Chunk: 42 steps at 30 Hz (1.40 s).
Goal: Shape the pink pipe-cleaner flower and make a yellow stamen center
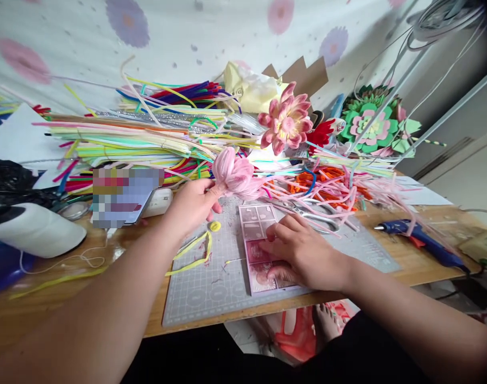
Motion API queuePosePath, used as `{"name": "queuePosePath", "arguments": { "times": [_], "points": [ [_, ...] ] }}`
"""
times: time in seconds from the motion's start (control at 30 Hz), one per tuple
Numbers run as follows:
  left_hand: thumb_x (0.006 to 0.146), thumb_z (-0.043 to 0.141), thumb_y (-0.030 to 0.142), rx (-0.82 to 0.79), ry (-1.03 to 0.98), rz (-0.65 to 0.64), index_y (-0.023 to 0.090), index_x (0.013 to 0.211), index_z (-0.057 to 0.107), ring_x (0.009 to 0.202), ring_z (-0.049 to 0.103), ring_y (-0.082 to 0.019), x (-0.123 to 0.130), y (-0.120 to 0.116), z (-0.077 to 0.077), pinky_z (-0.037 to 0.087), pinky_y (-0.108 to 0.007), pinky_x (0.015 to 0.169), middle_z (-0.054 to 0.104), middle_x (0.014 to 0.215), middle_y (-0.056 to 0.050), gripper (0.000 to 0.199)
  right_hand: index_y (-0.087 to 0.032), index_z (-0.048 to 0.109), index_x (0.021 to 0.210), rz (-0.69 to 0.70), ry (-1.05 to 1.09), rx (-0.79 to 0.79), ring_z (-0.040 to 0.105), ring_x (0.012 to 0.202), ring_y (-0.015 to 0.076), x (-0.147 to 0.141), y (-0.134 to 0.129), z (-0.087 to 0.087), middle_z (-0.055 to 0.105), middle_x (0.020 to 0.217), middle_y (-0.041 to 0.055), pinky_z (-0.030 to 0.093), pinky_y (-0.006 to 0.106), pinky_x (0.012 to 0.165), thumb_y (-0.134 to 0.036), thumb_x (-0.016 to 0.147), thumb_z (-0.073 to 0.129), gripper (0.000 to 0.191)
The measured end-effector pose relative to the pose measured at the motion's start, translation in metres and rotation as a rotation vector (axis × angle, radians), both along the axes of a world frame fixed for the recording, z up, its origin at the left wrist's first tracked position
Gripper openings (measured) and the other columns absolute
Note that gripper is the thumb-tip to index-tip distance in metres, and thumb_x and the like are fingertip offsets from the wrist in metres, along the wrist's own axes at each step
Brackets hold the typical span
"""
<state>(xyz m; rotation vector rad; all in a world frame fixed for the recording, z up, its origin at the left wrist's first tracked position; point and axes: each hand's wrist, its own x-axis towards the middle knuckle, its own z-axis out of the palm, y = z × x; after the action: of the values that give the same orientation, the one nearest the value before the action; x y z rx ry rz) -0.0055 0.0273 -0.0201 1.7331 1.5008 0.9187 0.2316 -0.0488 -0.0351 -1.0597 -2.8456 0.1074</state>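
My left hand is closed round the base of a pink chenille-stem flower, its rounded petals bunched together. It is held above the grey cutting mat. Under my right hand lies a flat powder palette with several compartments in pale and deep pink shades. The fingers of that hand are apart and hold nothing; a fingertip rests at the dark pink pan, and the thumb is over the lower pan. Part of the palette's right side is hidden by the hand.
Bundles of pipe cleaners fill the table's back. Scissors and loose pink stems lie beyond the palette. A blue glue gun is at right, a white thread spool at left. A finished pink flower stands behind.
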Motion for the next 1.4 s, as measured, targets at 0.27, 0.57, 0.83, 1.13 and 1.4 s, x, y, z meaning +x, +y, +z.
{"name": "queuePosePath", "arguments": {
  "times": [0.27, 0.57, 0.83, 1.13, 1.4],
  "points": [
    [0.083, 0.044, 0.061, 0.047, 0.137, 0.029, 0.018, 0.070, 0.061, 0.035, 0.051, -0.012, -0.004, -0.001, 0.001, 0.035, -0.025, 0.040, 0.065, 0.057, 0.001, 0.048, -0.020, 0.066, 0.099, -0.050, 0.075, -0.070, 0.042, 0.089, 0.0234, -0.005, -0.013, 0.001, 0.056, 0.100, 0.0073, 0.033, 0.040, 0.083, -0.057, 0.086, 0.050, 0.042],
    [0.085, 0.041, 0.056, 0.040, 0.200, -0.019, 0.021, 0.060, 0.052, 0.035, 0.049, -0.013, -0.004, -0.001, -0.001, 0.032, -0.025, 0.040, 0.057, 0.050, 0.003, 0.045, -0.022, 0.063, 0.108, -0.003, 0.098, -0.010, 0.043, 0.086, 0.0236, -0.007, -0.014, -0.008, 0.056, 0.099, 0.0073, 0.030, 0.044, 0.084, -0.071, 0.081, 0.045, 0.058],
    [0.085, 0.044, 0.053, 0.050, 0.236, -0.082, 0.021, 0.059, 0.054, 0.036, 0.047, -0.014, 0.003, -0.009, 0.004, 0.029, -0.026, 0.044, 0.053, 0.046, 0.004, 0.043, -0.018, 0.045, 0.137, -0.101, 0.254, 0.541, 0.040, 0.089, 0.0262, -0.006, 0.001, 0.023, 0.052, 0.103, 0.0116, 0.033, 0.046, 0.082, -0.057, 0.092, 0.039, 0.061],
    [0.084, 0.042, 0.059, -0.030, 0.188, -0.143, 0.019, 0.063, 0.055, 0.036, 0.044, -0.011, 0.002, -0.008, -0.003, 0.027, -0.024, 0.041, 0.053, 0.047, 0.003, 0.047, -0.026, 0.045, 0.139, -0.150, 0.159, 0.795, 0.042, 0.093, 0.0279, -0.018, 0.022, 0.018, 0.054, 0.108, 0.0104, 0.033, 0.053, 0.089, -0.055, 0.090, 0.045, 0.057],
    [0.084, 0.040, 0.061, -0.061, 0.149, -0.137, 0.019, 0.057, 0.051, 0.034, 0.041, -0.010, 0.002, -0.007, -0.004, 0.027, -0.024, 0.039, 0.052, 0.045, 0.002, 0.051, -0.026, 0.048, 0.136, -0.153, 0.162, 0.773, 0.042, 0.095, 0.0281, -0.020, 0.024, 0.014, 0.053, 0.110, 0.0107, 0.031, 0.054, 0.092, -0.054, 0.090, 0.047, 0.054]
  ]
}}
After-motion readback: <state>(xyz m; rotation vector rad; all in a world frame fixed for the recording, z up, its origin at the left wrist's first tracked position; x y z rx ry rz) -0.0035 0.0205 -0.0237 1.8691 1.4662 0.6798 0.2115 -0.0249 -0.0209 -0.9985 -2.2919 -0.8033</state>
